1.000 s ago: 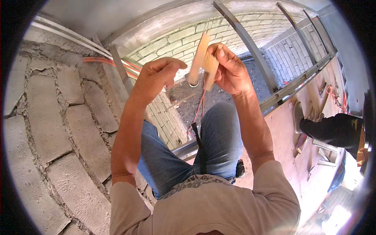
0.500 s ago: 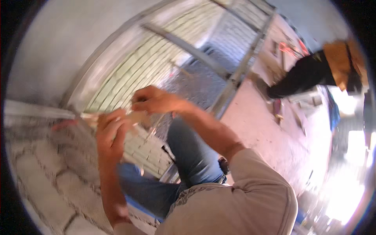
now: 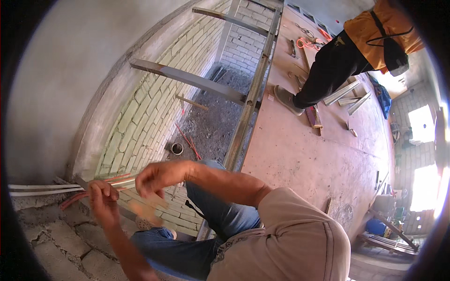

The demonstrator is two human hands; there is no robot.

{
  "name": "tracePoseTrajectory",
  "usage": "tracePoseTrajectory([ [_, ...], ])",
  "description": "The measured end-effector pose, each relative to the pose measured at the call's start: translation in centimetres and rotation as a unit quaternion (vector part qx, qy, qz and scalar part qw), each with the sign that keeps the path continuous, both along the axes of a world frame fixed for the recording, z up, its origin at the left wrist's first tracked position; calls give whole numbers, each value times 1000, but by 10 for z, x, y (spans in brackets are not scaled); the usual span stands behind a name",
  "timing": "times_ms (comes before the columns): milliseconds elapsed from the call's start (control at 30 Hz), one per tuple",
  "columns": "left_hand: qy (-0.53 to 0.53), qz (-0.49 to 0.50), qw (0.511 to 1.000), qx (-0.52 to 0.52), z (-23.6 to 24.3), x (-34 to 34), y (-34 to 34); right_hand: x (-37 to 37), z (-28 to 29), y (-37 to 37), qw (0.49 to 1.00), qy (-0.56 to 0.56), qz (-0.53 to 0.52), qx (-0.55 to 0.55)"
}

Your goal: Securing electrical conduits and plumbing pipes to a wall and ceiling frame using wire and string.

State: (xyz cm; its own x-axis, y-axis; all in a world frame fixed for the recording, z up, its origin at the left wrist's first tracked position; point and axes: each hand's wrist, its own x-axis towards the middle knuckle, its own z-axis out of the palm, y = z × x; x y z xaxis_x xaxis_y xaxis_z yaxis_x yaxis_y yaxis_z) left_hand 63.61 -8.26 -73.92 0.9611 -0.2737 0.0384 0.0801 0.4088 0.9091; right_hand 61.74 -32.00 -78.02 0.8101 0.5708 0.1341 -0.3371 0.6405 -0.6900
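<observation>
My left hand [image 3: 103, 202] is closed, its fingers pinched together beside thin white tubes [image 3: 44, 190] and red tubes [image 3: 75, 198] along the wall at the left. What it pinches, if anything, is hidden by the fingers. To its right hovers my right hand [image 3: 161, 177], slightly blurred, palm down, with fingers loosely bent and partly apart. A tan, smeared flat piece [image 3: 144, 211] shows just below the right hand, seemingly apart from it; its kind is too blurred to tell. More tube ends pass behind my hands.
Metal beams [image 3: 197, 83] cross an opening over a rubble floor [image 3: 206, 122]. A small round pipe end [image 3: 176, 149] shows there. At the right, another person's leg [image 3: 328, 70] stands on a pinkish board floor [image 3: 290, 145] with metal profiles [image 3: 344, 93] and tools. Rough blockwork [image 3: 61, 248] lies at lower left.
My hands have moved lower and the left one further left, nearer the tubes. The tan piece, earlier between my hands, is now below the right one. The view has shifted and sharpened.
</observation>
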Motion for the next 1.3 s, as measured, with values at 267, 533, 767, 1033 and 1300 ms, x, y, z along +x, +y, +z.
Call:
tracePoseTrajectory([
  [267,-140,-155,864,458,44,-66,-43,30,-4,-16,918,4,-325,-227],
  [533,-130,-29,796,591,17,-31,-6,-1,28,-19,997,-42,-8,-63],
  [767,-289,27,856,428,33,-42,-43,16,7,-15,836,-289,-116,-452],
  [1033,-209,-64,788,575,27,-37,-33,15,22,4,965,2,-235,-113],
  [1300,-194,49,788,583,43,-14,-10,9,26,-12,878,-315,186,-310],
])
